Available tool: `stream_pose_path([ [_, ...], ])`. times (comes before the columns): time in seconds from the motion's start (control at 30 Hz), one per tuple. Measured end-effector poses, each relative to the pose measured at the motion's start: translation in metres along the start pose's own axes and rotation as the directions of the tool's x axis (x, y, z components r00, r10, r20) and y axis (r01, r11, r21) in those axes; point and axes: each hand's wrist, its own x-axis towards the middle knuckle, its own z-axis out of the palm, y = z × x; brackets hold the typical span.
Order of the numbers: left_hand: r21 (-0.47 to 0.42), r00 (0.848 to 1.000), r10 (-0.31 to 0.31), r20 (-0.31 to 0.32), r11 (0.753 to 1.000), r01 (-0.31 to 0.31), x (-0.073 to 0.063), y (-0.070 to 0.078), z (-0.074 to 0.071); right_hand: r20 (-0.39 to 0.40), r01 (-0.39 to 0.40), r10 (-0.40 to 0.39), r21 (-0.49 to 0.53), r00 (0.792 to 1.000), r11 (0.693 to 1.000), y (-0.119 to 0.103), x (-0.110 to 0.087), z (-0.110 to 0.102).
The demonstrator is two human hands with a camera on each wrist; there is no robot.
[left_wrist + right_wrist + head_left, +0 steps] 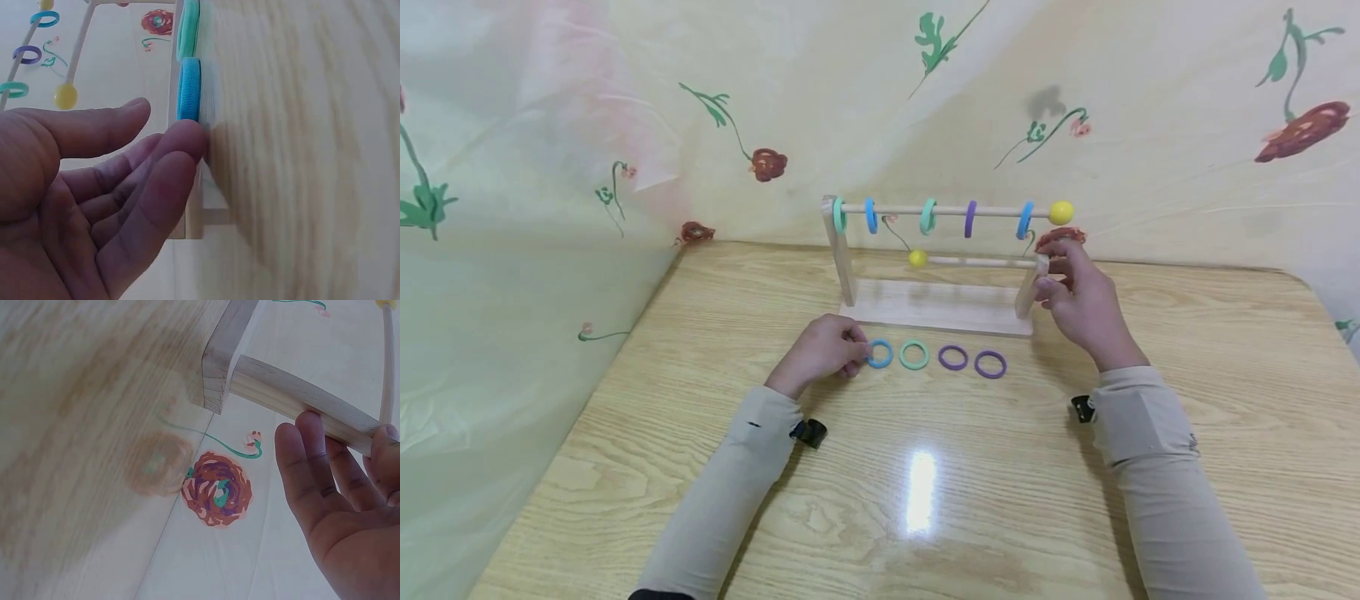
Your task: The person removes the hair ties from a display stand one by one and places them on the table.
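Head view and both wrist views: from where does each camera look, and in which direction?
Head: on the head, facing forward and down at the pale wooden two-rod stand; left hand, right hand and beige sleeves show.
Left wrist: on that wrist, facing along the left hand toward the light-blue ribbed ring; of the body, only this hand shows.
Right wrist: on that wrist, facing the stand's shorter post; only the right hand shows.
Shared: head and left wrist both show that light-blue ring.

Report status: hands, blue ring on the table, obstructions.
Left hand at edge of blue ring, thumb clear; right hand gripping stand's shorter post; green ring alongside; no obstruction visible.
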Motion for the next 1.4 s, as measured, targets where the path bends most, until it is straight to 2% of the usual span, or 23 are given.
stream_pose_path([
  [0.17, 0.097, 1.000, 0.002, 0.007, 0.995, -0.003, 0.004, 0.005, 0.002, 0.004, -0.001, 0.001, 0.007, 1.000, 1.000, 0.001, 0.002, 0.000],
  [0.27, 0.178, 1.000, -0.001, 0.002, 0.984, 0.001, 0.009, 0.010, 0.004, 0.002, -0.007, 0.007, 0.006, 1.000, 1.000, 0.001, 0.004, -0.001],
  [0.47, 0.300, 0.997, -0.026, -0.071, 0.953, 0.046, 0.019, 0.017, 0.007, 0.006, -0.003, 0.003, 0.012, 1.000, 1.000, 0.002, 0.007, -0.001],
  [0.63, 0.307, 0.997, -0.041, -0.070, 0.950, 0.060, 0.022, 0.020, 0.006, 0.014, -0.008, 0.008, 0.013, 1.000, 1.000, 0.002, 0.007, -0.001],
  [0.77, 0.264, 0.994, -0.001, -0.108, 0.964, 0.030, 0.022, 0.020, -0.004, 0.014, -0.008, 0.008, 0.008, 1.000, 1.000, 0.002, 0.007, -0.002],
  [0.83, 0.218, 0.987, 0.019, -0.161, 0.976, 0.017, 0.021, 0.020, -0.011, 0.013, -0.008, 0.008, 0.010, 1.000, 1.000, 0.003, 0.007, -0.002],
  [0.9, 0.182, 0.973, 0.033, -0.228, 0.983, 0.009, 0.019, 0.022, -0.019, 0.008, -0.006, 0.006, 0.011, 1.000, 1.000, 0.003, 0.007, -0.002],
  [1.07, 0.211, 0.917, 0.085, -0.389, 0.977, -0.001, 0.017, 0.026, -0.038, -0.011, 0.006, -0.006, 0.007, 1.000, 1.000, 0.004, 0.005, -0.001],
  [1.13, 0.226, 0.905, 0.122, -0.409, 0.974, -0.029, 0.018, 0.028, -0.045, -0.017, 0.009, -0.009, 0.008, 1.000, 1.000, 0.004, 0.005, 0.000],
  [1.17, 0.211, 0.903, 0.142, -0.405, 0.976, -0.059, 0.020, 0.029, -0.049, -0.019, 0.009, -0.008, 0.009, 1.000, 1.000, 0.004, 0.004, 0.000],
  [1.27, 0.111, 0.911, 0.212, -0.353, 0.977, -0.184, 0.026, 0.031, -0.057, -0.023, 0.004, -0.004, 0.015, 1.000, 1.000, 0.005, 0.004, 0.001],
  [1.33, 0.006, 0.904, 0.273, -0.329, 0.958, -0.287, 0.031, 0.030, -0.060, -0.023, -0.002, 0.002, 0.021, 1.000, 1.000, 0.004, 0.003, 0.001],
  [1.4, -0.090, 0.883, 0.339, -0.324, 0.919, -0.385, 0.035, 0.028, -0.063, -0.023, -0.008, 0.008, 0.027, 1.000, 1.000, 0.003, 0.003, 0.002],
])
